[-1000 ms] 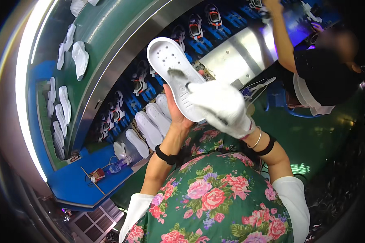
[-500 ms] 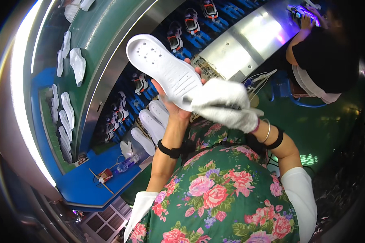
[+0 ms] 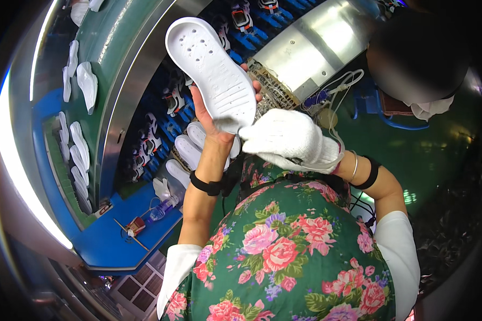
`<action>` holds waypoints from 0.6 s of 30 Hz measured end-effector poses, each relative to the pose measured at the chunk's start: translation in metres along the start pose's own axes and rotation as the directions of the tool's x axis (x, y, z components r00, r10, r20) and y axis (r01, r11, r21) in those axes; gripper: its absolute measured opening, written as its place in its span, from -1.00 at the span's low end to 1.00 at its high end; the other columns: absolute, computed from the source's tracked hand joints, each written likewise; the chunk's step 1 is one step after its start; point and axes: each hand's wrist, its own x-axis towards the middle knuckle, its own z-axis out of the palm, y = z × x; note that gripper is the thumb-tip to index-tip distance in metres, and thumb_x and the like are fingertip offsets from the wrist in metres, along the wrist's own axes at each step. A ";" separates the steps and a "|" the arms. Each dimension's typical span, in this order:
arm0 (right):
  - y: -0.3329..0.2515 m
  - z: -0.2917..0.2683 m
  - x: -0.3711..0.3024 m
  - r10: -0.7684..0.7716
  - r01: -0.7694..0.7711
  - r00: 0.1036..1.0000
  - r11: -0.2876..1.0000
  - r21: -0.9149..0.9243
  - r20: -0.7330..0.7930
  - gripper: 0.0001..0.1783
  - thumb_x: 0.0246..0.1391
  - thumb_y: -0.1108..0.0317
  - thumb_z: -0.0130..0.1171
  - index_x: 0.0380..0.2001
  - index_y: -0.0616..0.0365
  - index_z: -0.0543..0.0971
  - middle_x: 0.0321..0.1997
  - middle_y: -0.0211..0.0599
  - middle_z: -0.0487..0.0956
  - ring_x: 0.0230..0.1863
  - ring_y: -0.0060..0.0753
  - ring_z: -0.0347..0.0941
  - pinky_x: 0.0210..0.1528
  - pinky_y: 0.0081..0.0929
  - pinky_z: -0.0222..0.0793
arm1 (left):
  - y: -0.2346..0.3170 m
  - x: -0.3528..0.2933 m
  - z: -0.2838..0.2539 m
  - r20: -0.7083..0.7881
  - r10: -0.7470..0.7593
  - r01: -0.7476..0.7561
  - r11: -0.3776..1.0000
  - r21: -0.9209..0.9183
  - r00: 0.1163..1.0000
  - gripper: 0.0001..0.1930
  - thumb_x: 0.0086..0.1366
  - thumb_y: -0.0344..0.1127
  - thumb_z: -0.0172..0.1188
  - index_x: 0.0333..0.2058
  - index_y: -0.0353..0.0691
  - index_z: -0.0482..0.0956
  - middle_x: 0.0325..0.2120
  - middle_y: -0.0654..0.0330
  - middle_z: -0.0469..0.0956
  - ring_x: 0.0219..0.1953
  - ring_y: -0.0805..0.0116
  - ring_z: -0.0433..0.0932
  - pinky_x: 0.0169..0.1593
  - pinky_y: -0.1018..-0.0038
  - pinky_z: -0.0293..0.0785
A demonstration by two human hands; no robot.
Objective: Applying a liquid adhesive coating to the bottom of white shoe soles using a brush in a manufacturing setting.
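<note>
My bare left hand (image 3: 204,115) is closed around the edges of a white shoe sole (image 3: 214,75). The sole is held up at a tilt, its rounded, holed end away from me and its grooved heel end near my wrist. On my right hand (image 3: 286,139) is a white knitted glove. Its fingers are drawn together right by the sole's heel end, where a greyish patch shows. A small dark thing peeks from the glove near the wrist, but I cannot make out what the fingers hold. More white soles (image 3: 187,152) lie beyond my left forearm.
A green conveyor (image 3: 118,48) on the left carries several white soles (image 3: 87,85). Blue racks with strapped shoe parts (image 3: 242,18) run behind a metal cover (image 3: 300,43). On the blue table (image 3: 107,241) lies a purple bottle (image 3: 160,209). Another person (image 3: 418,59) sits at right.
The sole and my left hand have shifted slightly left and up in view. My gloved right hand has turned and drawn down to the heel's edge. The view itself has shifted a little.
</note>
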 end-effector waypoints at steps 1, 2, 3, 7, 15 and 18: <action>0.000 -0.002 0.000 0.005 -0.005 1.000 1.000 0.006 0.004 -0.82 -0.05 0.46 0.41 -0.30 0.10 0.72 -0.20 -0.23 0.70 -0.23 -0.23 0.63 -0.17 -0.39 0.56 | -0.001 -0.001 0.000 -0.007 0.002 -0.002 1.000 -0.005 1.000 0.11 0.06 0.43 0.27 0.34 -0.29 0.12 0.06 -0.28 0.36 0.04 -0.18 0.41 0.07 0.03 0.50; 0.001 -0.007 0.000 0.142 -0.137 0.990 0.972 0.193 -0.008 -0.83 -0.06 0.45 0.42 -0.32 0.10 0.73 -0.21 -0.23 0.71 -0.24 -0.24 0.63 -0.17 -0.39 0.56 | -0.001 0.000 -0.001 0.028 -0.004 0.004 1.000 0.023 1.000 0.11 0.06 0.43 0.28 0.34 -0.31 0.12 0.06 -0.29 0.35 0.04 -0.19 0.41 0.07 0.04 0.50; 0.001 -0.009 -0.001 0.277 -0.259 0.961 0.891 0.374 0.004 -0.84 -0.07 0.45 0.43 -0.34 0.10 0.73 -0.21 -0.24 0.71 -0.25 -0.24 0.63 -0.18 -0.39 0.56 | -0.002 -0.001 0.005 0.061 -0.012 0.009 0.999 0.052 0.998 0.12 0.05 0.43 0.28 0.34 -0.33 0.12 0.07 -0.31 0.34 0.04 -0.20 0.42 0.06 0.06 0.51; 0.010 -0.011 -0.001 -0.025 0.028 0.999 0.997 0.071 -0.037 -0.81 -0.04 0.45 0.39 -0.28 0.08 0.71 -0.16 -0.24 0.71 -0.26 -0.23 0.62 -0.22 -0.35 0.54 | 0.008 0.001 0.007 0.023 -0.106 0.103 0.988 0.112 0.994 0.01 0.11 0.42 0.22 0.39 -0.04 0.13 0.30 -0.06 0.21 -0.01 -0.18 0.41 0.01 -0.04 0.46; 0.005 -0.017 -0.002 0.410 -0.337 0.904 0.857 0.389 -0.121 -0.87 -0.06 0.50 0.41 -0.36 0.17 0.73 -0.24 -0.23 0.71 -0.21 -0.33 0.64 -0.13 -0.42 0.54 | 0.007 0.004 0.011 0.299 -0.143 0.141 0.990 0.028 0.943 0.02 0.18 0.39 0.10 0.43 -0.15 0.04 0.31 -0.28 0.16 0.15 -0.34 0.41 0.15 -0.09 0.45; 0.005 -0.020 -0.005 0.169 -0.158 0.979 0.982 0.103 -0.111 -0.79 -0.07 0.49 0.39 -0.28 0.13 0.72 -0.17 -0.22 0.70 -0.21 -0.26 0.63 -0.11 -0.36 0.55 | 0.006 0.006 0.016 0.224 -0.129 0.096 0.983 0.154 0.966 -0.01 0.16 0.30 0.09 0.41 -0.25 0.07 0.23 -0.33 0.28 0.02 -0.30 0.52 0.11 0.00 0.50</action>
